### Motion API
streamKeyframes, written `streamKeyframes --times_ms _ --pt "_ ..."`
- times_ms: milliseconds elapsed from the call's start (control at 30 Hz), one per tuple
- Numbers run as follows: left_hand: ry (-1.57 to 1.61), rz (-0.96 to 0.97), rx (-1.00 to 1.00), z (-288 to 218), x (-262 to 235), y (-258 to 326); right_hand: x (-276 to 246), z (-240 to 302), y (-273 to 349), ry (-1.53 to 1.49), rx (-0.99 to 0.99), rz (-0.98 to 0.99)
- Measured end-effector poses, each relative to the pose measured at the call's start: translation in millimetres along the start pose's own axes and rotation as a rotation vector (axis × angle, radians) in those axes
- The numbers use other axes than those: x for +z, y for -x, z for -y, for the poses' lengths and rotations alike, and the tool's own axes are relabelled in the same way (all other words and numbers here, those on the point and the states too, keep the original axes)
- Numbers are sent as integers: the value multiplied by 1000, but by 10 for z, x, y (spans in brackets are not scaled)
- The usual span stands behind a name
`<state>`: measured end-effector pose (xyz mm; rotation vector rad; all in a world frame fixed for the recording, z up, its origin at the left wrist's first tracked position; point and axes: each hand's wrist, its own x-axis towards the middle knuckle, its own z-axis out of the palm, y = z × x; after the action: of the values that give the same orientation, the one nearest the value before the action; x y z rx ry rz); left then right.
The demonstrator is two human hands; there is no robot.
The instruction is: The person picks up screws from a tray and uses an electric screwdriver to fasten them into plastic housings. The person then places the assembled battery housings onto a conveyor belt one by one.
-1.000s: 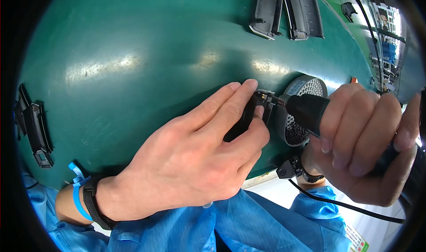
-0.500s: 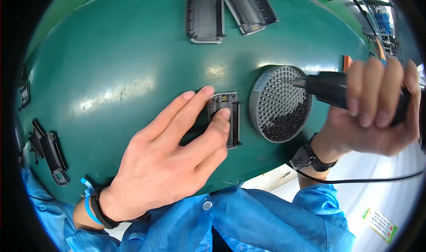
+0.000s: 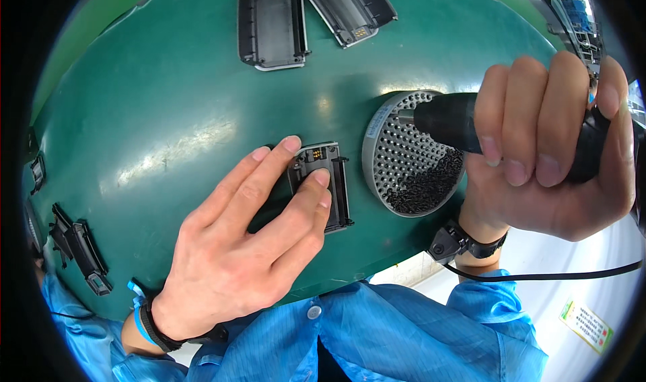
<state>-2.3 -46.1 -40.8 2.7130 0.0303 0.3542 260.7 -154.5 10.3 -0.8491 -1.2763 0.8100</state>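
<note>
A small black plastic housing is pinned under the flat left hand while a black electric screwdriver, clenched in the right hand, is dipped into the round grey screw tray, seemingly for a screw.

A factory assembly bench: a green work mat, a round tray of small black screws beneath the gripped electric screwdriver, black plastic parts beyond, blue work-coat sleeves.

Screw tray lies right of housing; two housings behind.
</note>
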Motion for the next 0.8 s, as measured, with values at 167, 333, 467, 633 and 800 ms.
streamKeyframes --times_ms 167,333,467,633,800 --pt "4 3 -3 -4 5 10 10 -10 19 11 -22 -46" --pt "-12 -1 3 -2 30 25 21 -5 23 19 -10 -51" --pt "-27 -16 9 -6 47 23 29 -25 50 15 -23 -41" --pt "6 -23 -6 -28 40 -7 47 -49 50 1 -27 -47" --pt "35 -17 -19 -40 51 -26 50 -73 32 3 -25 -57"
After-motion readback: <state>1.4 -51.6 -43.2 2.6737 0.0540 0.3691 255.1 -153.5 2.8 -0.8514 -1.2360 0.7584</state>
